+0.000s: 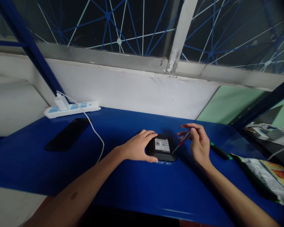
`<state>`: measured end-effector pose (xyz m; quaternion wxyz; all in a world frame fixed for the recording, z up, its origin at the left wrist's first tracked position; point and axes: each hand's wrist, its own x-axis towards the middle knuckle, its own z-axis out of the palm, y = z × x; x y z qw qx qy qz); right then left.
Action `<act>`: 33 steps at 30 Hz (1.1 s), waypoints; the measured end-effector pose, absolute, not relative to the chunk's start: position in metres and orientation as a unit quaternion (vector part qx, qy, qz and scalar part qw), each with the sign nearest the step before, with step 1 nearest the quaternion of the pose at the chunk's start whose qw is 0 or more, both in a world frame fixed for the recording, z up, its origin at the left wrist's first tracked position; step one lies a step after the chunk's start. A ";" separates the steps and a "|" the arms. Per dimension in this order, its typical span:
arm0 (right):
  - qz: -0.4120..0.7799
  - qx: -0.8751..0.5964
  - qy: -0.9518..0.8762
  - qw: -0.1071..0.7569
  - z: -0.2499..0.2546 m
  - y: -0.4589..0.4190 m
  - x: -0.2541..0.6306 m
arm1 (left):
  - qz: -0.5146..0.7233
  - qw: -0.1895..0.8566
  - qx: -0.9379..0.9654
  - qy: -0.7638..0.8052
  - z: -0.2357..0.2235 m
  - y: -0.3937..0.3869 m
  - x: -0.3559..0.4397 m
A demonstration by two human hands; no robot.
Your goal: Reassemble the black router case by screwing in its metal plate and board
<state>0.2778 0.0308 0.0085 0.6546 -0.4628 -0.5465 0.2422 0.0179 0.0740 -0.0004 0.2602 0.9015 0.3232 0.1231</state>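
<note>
A small black box-shaped device (164, 154) lies on the blue table, with a white printed label (162, 145) facing up. My left hand (142, 145) grips it from the left side, thumb at the near edge and fingers over the far edge. In my right hand (198, 142) is a thin screwdriver (185, 137) with a red and clear handle, pinched between thumb and fingers. Its tip points down and left at the near right corner of the device; whether it sits in a screw cannot be made out.
A black phone (68, 134) lies at left, near a white power strip (80, 108) with a charger (61, 101) and white cable (94, 130). A green-handled tool (220, 152) and a shiny packet (267, 176) lie at right. The wall (132, 88) borders the table's back.
</note>
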 end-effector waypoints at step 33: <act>0.211 -0.476 -0.557 0.647 0.014 0.026 0.275 | 0.115 0.264 0.898 0.334 0.002 0.073 0.018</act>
